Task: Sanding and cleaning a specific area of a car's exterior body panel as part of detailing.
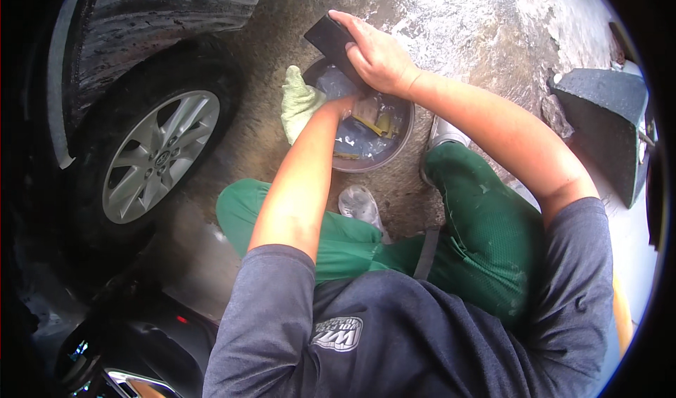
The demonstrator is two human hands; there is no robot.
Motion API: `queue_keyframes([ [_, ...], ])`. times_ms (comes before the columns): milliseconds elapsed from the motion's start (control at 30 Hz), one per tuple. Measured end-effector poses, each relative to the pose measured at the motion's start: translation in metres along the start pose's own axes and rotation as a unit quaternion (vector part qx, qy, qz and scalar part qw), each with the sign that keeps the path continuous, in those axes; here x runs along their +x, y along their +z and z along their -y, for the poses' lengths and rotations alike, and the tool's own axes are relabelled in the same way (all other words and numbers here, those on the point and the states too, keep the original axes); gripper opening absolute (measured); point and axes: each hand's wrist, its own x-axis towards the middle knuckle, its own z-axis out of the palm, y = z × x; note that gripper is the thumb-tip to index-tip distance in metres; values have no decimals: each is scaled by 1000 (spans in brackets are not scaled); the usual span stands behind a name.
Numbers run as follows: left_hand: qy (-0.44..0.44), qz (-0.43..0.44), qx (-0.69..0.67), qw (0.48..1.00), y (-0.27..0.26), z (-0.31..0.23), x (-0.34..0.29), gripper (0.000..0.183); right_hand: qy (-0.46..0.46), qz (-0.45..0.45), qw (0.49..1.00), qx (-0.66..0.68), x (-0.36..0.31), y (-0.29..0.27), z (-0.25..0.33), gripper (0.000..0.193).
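My right hand (377, 56) grips a flat, dark rectangular panel (332, 42) by its edge, fingers behind and thumb across its face. It tilts over the far rim of a round bucket (406, 136) of water. My left hand (345, 106) reaches down into that bucket, below the panel. Its fingers are mostly hidden, beside a yellowish strip-like piece (380, 125) in the water. Whether they hold anything does not show. A pale green cloth (298, 102) hangs over the bucket's left rim, next to my left wrist.
A car wheel (162, 155) with a silver rim stands to the left, under a dirty body panel (158, 28). Wet concrete (451, 39) spreads beyond the bucket. At the right is a dark angular object (605, 116). My shoes and knees flank the bucket's near side.
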Motion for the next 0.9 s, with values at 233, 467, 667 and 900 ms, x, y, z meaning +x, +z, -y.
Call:
queue_keyframes([
  [233,-62,25,-147,987,6,-2,-13,40,8,14,1000,-5,1,-1,1,58],
  [467,-116,60,-273,953,7,-13,-28,39,17,7,1000,-5,-1,-2,-4,58],
  [667,-161,82,-372,911,-7,-21,-25,39,6,-24,999,-26,2,1,-4,54],
  [900,-207,97,-469,853,-29,-39,-44,39,23,-2,1000,19,3,5,-2,58],
])
